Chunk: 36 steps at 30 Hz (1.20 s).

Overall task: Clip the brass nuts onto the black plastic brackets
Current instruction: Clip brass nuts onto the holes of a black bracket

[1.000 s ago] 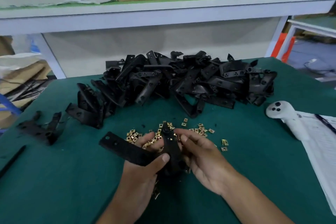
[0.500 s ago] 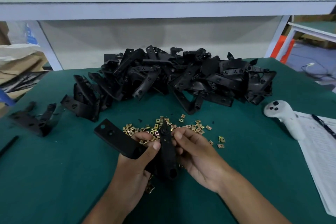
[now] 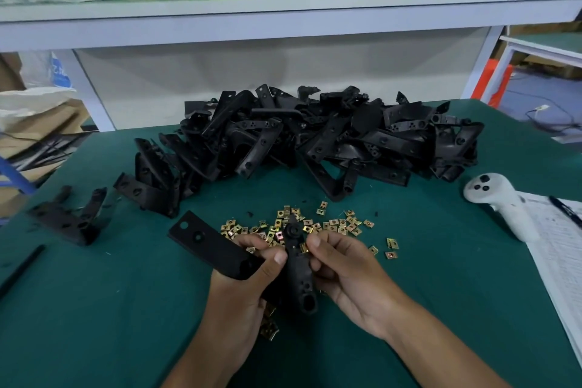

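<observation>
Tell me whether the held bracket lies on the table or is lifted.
Lifted: the left hand grips the bracket, its free end raised off the table.

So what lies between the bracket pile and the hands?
In the head view, loose brass nuts lie scattered on the green mat between the bracket pile and the hands.

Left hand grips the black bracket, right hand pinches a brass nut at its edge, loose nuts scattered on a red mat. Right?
Not quite: the mat is green, not red, as the head view shows. The rest holds: the left hand grips the black bracket, the right hand pinches a brass nut, loose nuts scattered.
</observation>
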Available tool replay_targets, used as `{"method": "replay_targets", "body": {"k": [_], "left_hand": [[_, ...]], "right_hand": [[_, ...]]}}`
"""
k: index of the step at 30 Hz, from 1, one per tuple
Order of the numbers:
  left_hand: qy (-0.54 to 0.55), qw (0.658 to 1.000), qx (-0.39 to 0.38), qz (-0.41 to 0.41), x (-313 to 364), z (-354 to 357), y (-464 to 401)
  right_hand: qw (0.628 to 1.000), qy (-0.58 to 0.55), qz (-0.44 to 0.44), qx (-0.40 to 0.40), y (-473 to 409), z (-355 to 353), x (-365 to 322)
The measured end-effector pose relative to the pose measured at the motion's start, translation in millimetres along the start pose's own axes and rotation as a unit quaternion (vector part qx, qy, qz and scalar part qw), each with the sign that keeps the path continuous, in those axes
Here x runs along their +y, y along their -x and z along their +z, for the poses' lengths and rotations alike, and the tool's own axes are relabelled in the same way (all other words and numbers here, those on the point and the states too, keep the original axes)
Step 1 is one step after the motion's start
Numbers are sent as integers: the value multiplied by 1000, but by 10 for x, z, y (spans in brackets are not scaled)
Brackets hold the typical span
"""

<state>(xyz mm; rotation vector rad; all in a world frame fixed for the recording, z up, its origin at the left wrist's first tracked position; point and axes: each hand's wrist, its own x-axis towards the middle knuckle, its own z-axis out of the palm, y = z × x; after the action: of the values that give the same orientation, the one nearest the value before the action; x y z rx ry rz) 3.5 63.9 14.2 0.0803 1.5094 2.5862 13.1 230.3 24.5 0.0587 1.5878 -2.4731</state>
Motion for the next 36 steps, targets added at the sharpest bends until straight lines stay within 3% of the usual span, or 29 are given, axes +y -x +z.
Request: {"method": "replay_targets", "body": {"k": [19,27,36], "left_hand": [[5,1000,-9,26,21,-1,17],[-13,998,14,58,-29,5,19],[-70,991,18,117,-65,-17,-3]], "right_hand": [[998,57,-24,22,37,28,-27],[998,25,-51,18,58,76,52],[951,223,-206,57,50,55,97]]}}
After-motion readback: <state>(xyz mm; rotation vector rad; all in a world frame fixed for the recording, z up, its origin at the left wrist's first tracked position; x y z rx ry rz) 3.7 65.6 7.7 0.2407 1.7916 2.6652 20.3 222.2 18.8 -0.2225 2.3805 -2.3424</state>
